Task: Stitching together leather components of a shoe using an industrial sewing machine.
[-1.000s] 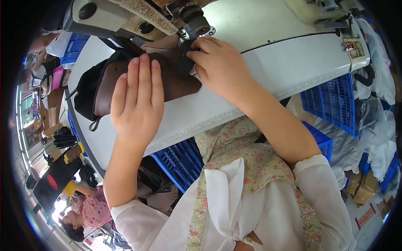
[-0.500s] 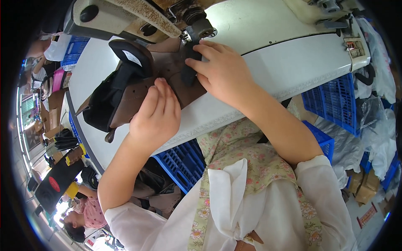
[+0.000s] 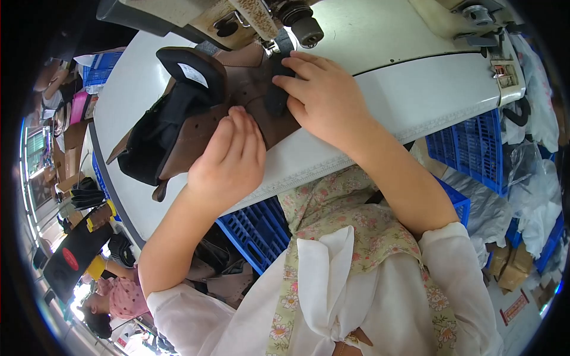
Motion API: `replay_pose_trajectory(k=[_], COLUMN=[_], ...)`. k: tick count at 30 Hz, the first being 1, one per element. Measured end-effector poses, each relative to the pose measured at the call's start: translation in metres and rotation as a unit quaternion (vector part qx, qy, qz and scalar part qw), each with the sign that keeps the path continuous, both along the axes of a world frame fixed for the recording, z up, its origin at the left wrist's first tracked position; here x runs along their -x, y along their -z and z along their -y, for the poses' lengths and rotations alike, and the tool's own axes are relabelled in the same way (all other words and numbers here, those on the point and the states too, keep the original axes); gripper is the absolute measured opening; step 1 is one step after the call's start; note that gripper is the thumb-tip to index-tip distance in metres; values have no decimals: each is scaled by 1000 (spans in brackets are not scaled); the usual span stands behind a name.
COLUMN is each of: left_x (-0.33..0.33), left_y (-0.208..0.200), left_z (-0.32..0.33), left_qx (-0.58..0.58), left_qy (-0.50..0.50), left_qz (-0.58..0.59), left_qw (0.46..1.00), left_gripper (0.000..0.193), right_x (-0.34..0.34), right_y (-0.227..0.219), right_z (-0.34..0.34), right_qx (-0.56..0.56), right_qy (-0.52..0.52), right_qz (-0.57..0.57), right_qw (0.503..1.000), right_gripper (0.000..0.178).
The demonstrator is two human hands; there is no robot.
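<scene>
A brown leather shoe upper [image 3: 199, 133] with black lining and a padded collar lies on the white sewing machine table. Its far part reaches under the machine's needle and presser foot [image 3: 271, 48]. Along the upper runs a black strip [image 3: 276, 98], which passes beside the presser foot. My right hand [image 3: 329, 98] is closed on this strip close to the needle, fingertips pressing it against the leather. Nearer to me, my left hand [image 3: 228, 160] grips the upper's edge, fingers together on top and the thumb hidden.
The sewing machine head [image 3: 208, 21] overhangs the work at the top. Blue crates [image 3: 466, 148] stand below the table's right side, beside plastic bags [image 3: 528, 202]. Another blue crate [image 3: 255, 231] is under the near edge. At far left a person in pink [image 3: 127, 296] sits.
Both hands have shifted slightly rightward and away from me with the upper. More of the black strip shows behind the presser foot. The view has also moved a little.
</scene>
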State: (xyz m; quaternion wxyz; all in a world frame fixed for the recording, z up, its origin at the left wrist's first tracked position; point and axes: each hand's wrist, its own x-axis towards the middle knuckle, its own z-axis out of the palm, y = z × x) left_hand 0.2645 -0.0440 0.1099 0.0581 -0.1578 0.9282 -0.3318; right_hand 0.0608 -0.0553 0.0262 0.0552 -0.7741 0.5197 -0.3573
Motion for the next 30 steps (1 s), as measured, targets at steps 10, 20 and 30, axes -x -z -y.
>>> replay_pose_trajectory(k=[10, 20, 30], left_x=[12, 30, 36], left_y=[0, 7, 11], left_z=[-3, -7, -10], left_qx=[-2, 2, 7], left_qy=[-11, -38, -55], left_qz=[5, -24, -32], left_qw=[1000, 999, 998], left_gripper=[29, 33, 35], right_x=[9, 20, 29], right_y=[-1, -4, -9], right_z=[10, 15, 19], right_qx=[32, 11, -6], right_qy=[-12, -24, -102], right_qz=[14, -21, -52], right_qw=[999, 999, 993], right_gripper=[23, 34, 23])
